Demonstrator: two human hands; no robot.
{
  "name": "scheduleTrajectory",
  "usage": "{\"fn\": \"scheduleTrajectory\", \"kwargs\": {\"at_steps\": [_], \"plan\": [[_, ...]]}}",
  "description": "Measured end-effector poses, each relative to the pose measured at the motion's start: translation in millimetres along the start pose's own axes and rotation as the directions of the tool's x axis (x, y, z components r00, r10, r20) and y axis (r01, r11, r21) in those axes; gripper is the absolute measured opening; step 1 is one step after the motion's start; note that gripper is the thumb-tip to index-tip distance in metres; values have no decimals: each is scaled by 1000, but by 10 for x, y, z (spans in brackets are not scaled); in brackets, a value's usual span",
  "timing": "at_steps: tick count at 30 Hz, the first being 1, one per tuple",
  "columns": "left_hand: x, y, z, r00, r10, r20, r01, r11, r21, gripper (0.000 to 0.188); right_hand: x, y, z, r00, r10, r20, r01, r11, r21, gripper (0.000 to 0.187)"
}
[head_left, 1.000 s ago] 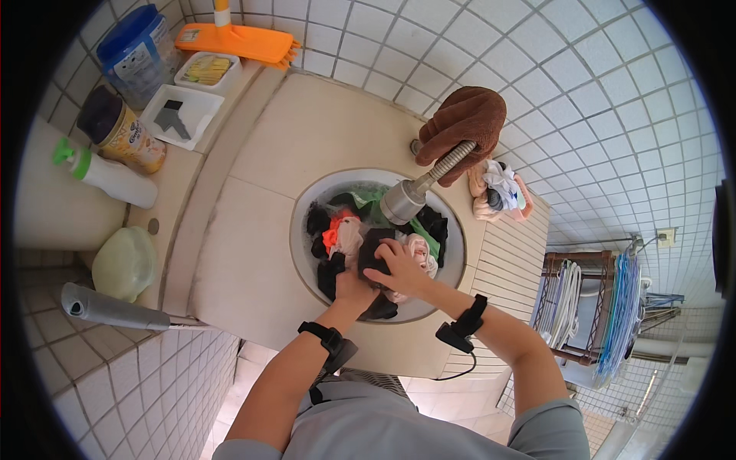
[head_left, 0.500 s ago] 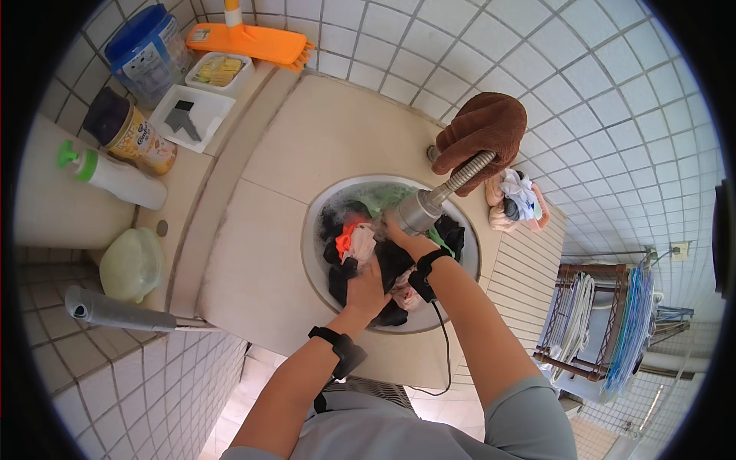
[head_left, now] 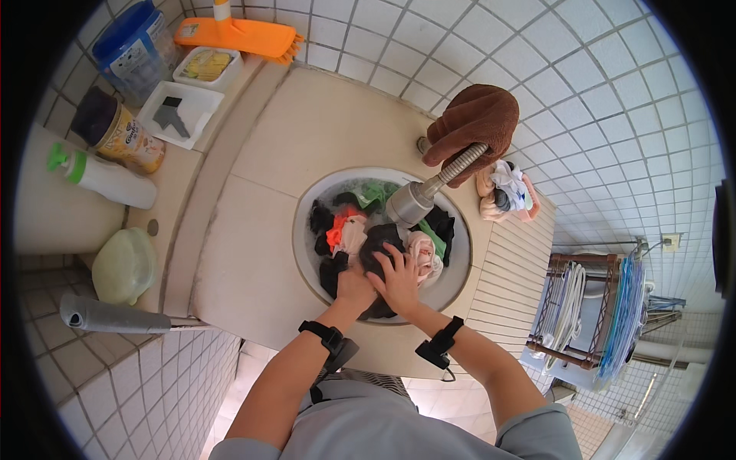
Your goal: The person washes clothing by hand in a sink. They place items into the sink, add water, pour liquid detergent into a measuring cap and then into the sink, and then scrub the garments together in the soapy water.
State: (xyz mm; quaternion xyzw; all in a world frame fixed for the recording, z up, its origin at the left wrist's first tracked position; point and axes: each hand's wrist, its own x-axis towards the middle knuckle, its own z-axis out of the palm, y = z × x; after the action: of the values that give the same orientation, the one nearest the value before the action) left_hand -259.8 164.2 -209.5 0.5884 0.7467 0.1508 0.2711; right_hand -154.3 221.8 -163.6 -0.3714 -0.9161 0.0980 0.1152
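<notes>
Wet clothes fill a round white sink (head_left: 303, 285) with sudsy water. A bunched black garment (head_left: 381, 240) lies at their middle. My right hand (head_left: 399, 282) rests on its near side, fingers spread over the cloth. Beside it, my left hand (head_left: 355, 287) is closed at the garment's lower edge; its fingertips are hidden. An orange-red cloth (head_left: 336, 230) and a pale pink cloth (head_left: 352, 235) are left of the bundle. To the right lies another pale pink garment (head_left: 425, 256). A green cloth (head_left: 377, 193) shows at the far side, under the suds.
A metal faucet head (head_left: 410, 205) hangs over the sink, its hose passing a brown towel (head_left: 477, 123). More folded cloths (head_left: 507, 192) sit at the right. Bottles, white trays (head_left: 180, 113) and an orange brush (head_left: 238, 38) line the left ledge. A hanger rack (head_left: 590, 307) stands right.
My right hand has drawn back from under the faucet toward me, onto the black garment. This garment is now bunched up between my hands. The view has shifted slightly.
</notes>
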Motion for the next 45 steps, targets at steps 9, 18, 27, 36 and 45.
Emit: {"fn": "scheduleTrajectory", "kwargs": {"at_steps": [9,18,27,36,45], "plan": [[-79,3,-272,978,-148,146,124,979,164,92,779,195,532,877,143,458,-175,984,29,32],[-31,-106,-217,958,-189,216,141,966,218,100,1139,654,880,944,-39,329,-73,945,320,48],[73,1,-56,996,-6,-85,-10,983,-185,45,-19,-71,-42,995,95,12,-95,995,35,51],[-11,-49,-165,973,-95,212,55,981,188,81,804,173,653,994,-30,-104,41,994,99,22],[-3,-161,-96,998,-64,22,58,981,183,99,1045,546,774,952,-177,250,183,983,-2,28]]}}
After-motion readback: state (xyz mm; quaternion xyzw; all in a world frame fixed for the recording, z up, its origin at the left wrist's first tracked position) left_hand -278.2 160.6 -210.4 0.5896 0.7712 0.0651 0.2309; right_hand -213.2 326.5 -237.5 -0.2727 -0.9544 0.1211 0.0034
